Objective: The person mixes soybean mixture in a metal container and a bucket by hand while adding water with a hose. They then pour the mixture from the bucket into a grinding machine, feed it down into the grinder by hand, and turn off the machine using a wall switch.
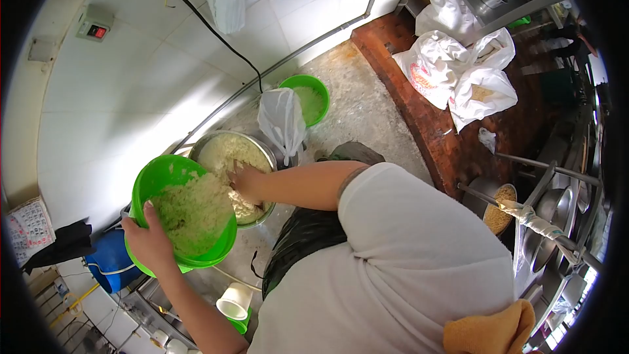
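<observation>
My left hand (151, 239) grips the near rim of a green plastic basin (145, 183), thumb over the edge. The basin is tilted toward a round metal pot (267, 155) and holds a pale, crumbly, moist-looking mash (193, 213). My right hand (245, 182) reaches down into the pot, its fingertips sunk in the same kind of pale mash (229, 151). How far those fingers are closed is hidden. The basin's right side overlaps the pot's rim.
Behind the pot are a clear plastic bag (282, 121) and another green basin (319, 85). White sacks (436, 65) stand on a reddish-brown platform (400, 78) at right. A white cup (234, 301) and blue barrel (113, 262) are near my left arm. A cable (209, 26) hangs along the wall.
</observation>
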`<state>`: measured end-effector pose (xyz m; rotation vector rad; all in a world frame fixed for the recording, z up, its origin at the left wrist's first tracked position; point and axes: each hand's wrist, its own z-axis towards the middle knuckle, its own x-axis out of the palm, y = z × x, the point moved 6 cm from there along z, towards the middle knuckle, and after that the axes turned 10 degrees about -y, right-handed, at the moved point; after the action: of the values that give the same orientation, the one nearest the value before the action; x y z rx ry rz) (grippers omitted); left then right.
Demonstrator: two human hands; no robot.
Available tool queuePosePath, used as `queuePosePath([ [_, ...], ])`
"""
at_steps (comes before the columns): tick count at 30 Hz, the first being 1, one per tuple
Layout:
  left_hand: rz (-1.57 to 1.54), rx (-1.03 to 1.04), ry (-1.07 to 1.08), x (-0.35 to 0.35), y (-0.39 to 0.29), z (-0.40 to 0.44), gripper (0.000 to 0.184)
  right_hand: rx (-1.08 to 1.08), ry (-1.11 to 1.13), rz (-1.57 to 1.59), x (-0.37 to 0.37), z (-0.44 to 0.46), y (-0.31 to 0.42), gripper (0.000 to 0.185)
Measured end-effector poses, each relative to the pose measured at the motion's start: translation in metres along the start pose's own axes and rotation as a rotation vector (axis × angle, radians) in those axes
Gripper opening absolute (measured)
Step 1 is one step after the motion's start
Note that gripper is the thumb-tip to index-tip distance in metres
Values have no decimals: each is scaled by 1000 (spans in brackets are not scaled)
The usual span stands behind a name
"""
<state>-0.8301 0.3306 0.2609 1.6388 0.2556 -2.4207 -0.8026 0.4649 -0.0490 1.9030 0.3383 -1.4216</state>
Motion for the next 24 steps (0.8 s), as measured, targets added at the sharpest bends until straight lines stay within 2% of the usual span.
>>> queuePosePath([
  [1,-4,2,4,0,-1,-1,57,-3,0,4,-1,6,0,81],
  [3,-4,7,1,-1,-4,-2,59,-9,141,43,2,16,-4,51],
  [4,-7,12,-3,-1,-5,-1,62,-12,139,43,10,26,-6,51],
  [6,-10,5,-1,-1,-4,1,61,-78,228,-14,21,36,-6,31],
  [11,-1,-17,22,-2,-2,2,59,-82,217,44,10,34,-9,31],
  [13,-23,41,-56,-6,-4,0,52,-78,246,88,3,31,-12,31],
  [16,4,17,-44,-7,-2,-1,52,-24,157,191,-28,24,-17,33],
  [18,-9,12,-34,-7,-2,-1,52,-10,198,254,-51,10,-16,56],
  [19,-16,10,-26,-7,-2,-1,52,-12,200,250,-46,-2,-17,56],
  [20,-16,8,-26,-8,-1,-2,52,-13,6,117,-48,-16,-18,72],
  [22,-17,15,-34,-9,-3,-1,53,-16,-190,-17,-54,-25,-11,87],
  [24,-11,5,-22,-11,-4,0,52,54,106,-4,-34,-28,-9,111],
])
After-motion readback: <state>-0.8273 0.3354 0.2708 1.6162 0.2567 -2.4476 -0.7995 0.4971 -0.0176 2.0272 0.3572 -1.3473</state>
